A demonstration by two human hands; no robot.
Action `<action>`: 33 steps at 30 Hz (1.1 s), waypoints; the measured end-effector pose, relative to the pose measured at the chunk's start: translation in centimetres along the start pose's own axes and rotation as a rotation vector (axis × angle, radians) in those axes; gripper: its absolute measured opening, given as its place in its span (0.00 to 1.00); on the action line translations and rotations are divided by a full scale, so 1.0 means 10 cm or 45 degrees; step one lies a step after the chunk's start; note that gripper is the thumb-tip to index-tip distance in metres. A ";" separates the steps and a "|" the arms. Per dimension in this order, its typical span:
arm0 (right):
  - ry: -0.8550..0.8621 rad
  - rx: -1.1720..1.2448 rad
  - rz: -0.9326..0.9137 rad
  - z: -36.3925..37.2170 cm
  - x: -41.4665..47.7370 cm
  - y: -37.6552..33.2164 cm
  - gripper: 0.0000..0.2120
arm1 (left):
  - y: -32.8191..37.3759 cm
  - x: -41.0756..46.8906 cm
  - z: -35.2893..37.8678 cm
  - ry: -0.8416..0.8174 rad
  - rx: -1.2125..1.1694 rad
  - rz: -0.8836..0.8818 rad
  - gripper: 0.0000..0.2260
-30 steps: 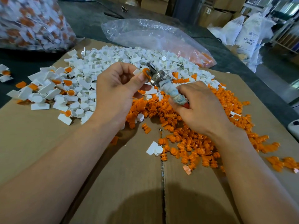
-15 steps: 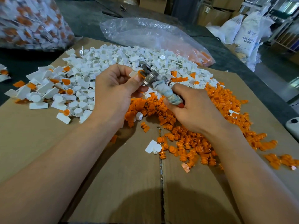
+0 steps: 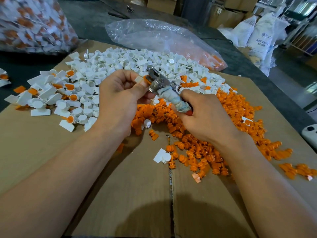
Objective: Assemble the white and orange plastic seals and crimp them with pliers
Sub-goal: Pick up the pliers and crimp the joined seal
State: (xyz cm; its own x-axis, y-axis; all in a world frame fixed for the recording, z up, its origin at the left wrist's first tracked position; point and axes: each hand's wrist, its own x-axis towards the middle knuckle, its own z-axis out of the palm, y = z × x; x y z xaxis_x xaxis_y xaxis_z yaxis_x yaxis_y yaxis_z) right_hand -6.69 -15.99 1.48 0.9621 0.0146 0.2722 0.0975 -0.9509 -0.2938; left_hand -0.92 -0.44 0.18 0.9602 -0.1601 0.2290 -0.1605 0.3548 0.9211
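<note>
My left hand (image 3: 118, 98) pinches a white and orange seal (image 3: 143, 79) between thumb and fingers. My right hand (image 3: 204, 115) grips the cloth-wrapped handles of metal pliers (image 3: 160, 83), whose jaws meet the seal's orange part. A heap of white seal bodies (image 3: 130, 66) lies behind my hands on the cardboard (image 3: 120, 194). A heap of orange inserts (image 3: 228, 117) spreads to the right and beneath my right hand. Several assembled white and orange seals (image 3: 70, 118) lie at the left of the white heap.
A clear bag of assembled seals (image 3: 29, 26) stands at the far left. A nearly flat clear bag with some orange parts (image 3: 163, 40) lies behind the white heap. White sacks (image 3: 260, 38) and cardboard boxes stand at the back right. A white device (image 3: 310, 134) sits at the right edge.
Both hands with the pliers and the seal have shifted slightly left and down in the view. The grip on the seal and the pliers is unchanged.
</note>
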 end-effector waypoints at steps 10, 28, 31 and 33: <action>0.051 -0.126 0.278 -0.08 0.03 0.26 0.16 | 0.03 0.01 0.00 0.067 0.022 -0.091 0.08; -0.191 -0.351 0.441 0.03 0.10 0.48 0.43 | -0.01 -0.09 0.02 -0.285 0.376 -0.048 0.10; -0.194 -0.353 0.438 0.04 0.10 0.49 0.42 | 0.00 -0.09 0.03 -0.283 0.386 -0.051 0.10; -0.195 -0.333 0.435 0.04 0.10 0.49 0.40 | 0.00 -0.10 0.03 -0.275 0.394 -0.061 0.10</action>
State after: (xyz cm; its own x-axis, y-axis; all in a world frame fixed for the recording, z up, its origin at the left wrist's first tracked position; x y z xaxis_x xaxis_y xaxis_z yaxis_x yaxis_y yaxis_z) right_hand -5.14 -20.55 -0.10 0.9565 -0.2864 0.0557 -0.2803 -0.9550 -0.0968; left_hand -1.94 -0.53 0.08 0.9033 -0.3720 0.2138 -0.2096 0.0523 0.9764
